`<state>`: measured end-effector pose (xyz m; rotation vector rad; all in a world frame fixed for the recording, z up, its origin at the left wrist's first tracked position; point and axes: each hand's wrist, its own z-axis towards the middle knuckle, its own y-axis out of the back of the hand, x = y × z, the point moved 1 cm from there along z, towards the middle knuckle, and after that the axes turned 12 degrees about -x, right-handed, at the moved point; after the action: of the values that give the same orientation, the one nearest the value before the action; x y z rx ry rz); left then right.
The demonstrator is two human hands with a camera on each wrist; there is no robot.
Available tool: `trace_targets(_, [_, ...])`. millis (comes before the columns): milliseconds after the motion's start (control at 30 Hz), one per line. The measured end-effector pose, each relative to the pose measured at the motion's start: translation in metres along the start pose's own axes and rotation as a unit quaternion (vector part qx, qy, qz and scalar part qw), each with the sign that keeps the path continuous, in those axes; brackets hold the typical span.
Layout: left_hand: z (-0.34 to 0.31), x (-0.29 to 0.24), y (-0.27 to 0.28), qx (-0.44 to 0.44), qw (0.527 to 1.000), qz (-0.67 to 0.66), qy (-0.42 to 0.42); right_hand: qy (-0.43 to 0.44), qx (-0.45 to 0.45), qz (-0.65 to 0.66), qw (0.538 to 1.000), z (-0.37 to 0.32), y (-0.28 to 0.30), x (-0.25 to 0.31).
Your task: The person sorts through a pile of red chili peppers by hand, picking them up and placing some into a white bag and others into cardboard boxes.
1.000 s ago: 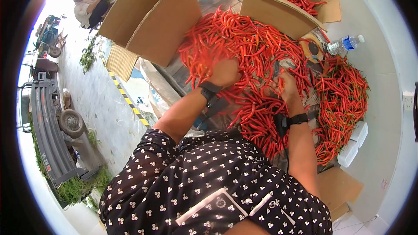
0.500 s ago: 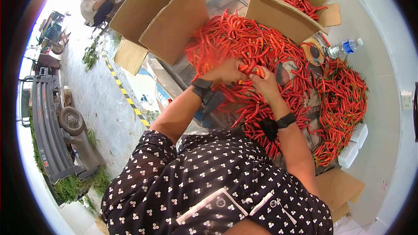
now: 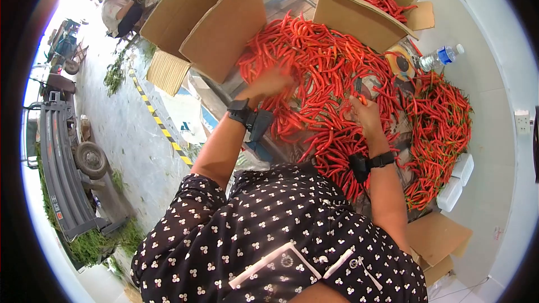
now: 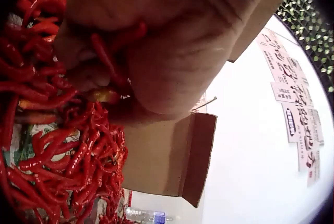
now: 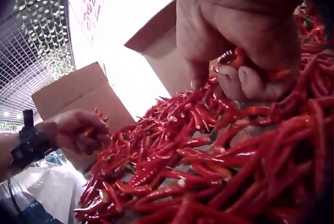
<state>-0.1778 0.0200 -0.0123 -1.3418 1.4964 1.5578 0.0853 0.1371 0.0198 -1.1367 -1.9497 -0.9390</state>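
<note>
A broad heap of red chili peppers (image 3: pixel 331 56) covers the surface before me. My left hand (image 3: pixel 269 85), blurred in the head view, is over the heap's left part. In the left wrist view, its curled fingers hold a few chili peppers (image 4: pixel 107 59) against the palm. My right hand (image 3: pixel 368 116) is over the heap's right side. Seen from the right wrist, its fingers curl round chili peppers (image 5: pixel 237 57), partly hidden in the palm, with the thumb or a finger reaching down to the heap.
An upright cardboard box (image 3: pixel 224 28) stands at the back left; another box (image 3: pixel 359 17) behind holds red chili peppers. To the right lie a tape roll (image 3: pixel 400 63), a water bottle (image 3: pixel 441 58), a pile of stemmed chili peppers (image 3: pixel 441 129) and white containers (image 3: pixel 455 185). A person sits far left.
Half a second ago both hands were close together over the heap. Since then the left hand has moved left and the right hand has drawn back to the right.
</note>
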Motion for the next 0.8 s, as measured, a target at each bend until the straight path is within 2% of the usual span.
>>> trace_targets(67, [-0.002,-0.014,0.012,-0.102,0.986,0.055,0.118,0.034,-0.020,-0.050,0.998,0.010,0.004,-0.018])
trace_targets(100, [0.003,-0.004,0.009,-0.103,0.986,0.055,0.118,0.067,-0.042,-0.072,0.994,0.004,0.002,-0.019])
trace_targets(167, [0.021,0.022,-0.002,-0.125,0.977,0.172,-0.002,0.100,-0.064,-0.094,0.988,0.006,0.000,-0.027])
trace_targets(233, [0.029,0.027,-0.014,-0.121,0.972,0.200,-0.021,0.188,-0.060,-0.157,0.968,0.019,-0.005,-0.048])
trace_targets(333, [0.038,0.015,-0.033,-0.130,0.951,0.276,-0.048,0.226,-0.043,-0.196,0.953,0.012,-0.014,-0.052])
trace_targets(367, [0.040,0.010,-0.038,-0.143,0.934,0.324,-0.054,0.181,-0.037,-0.210,0.960,0.009,-0.014,-0.051])
trace_targets(400, [0.041,0.009,-0.041,-0.143,0.934,0.323,-0.053,0.181,-0.036,-0.211,0.960,0.009,-0.013,-0.053])
trace_targets(467, [0.043,0.006,-0.048,-0.121,0.904,0.392,-0.121,0.195,-0.031,-0.203,0.959,0.011,-0.014,-0.058])
trace_targets(567, [0.034,-0.009,-0.052,-0.147,0.907,0.378,-0.113,0.195,-0.030,-0.192,0.961,0.007,-0.014,-0.057])
trace_targets(700, [0.067,0.066,-0.065,-0.103,0.930,0.333,-0.114,0.193,-0.021,-0.176,0.965,0.002,-0.011,-0.056])
trace_targets(767, [0.076,0.103,-0.064,-0.020,0.989,0.143,-0.015,0.203,-0.019,-0.189,0.960,0.001,-0.012,-0.058])
trace_targets(800, [0.071,0.098,-0.060,-0.020,0.989,0.144,-0.014,0.203,-0.018,-0.190,0.960,0.000,-0.013,-0.057])
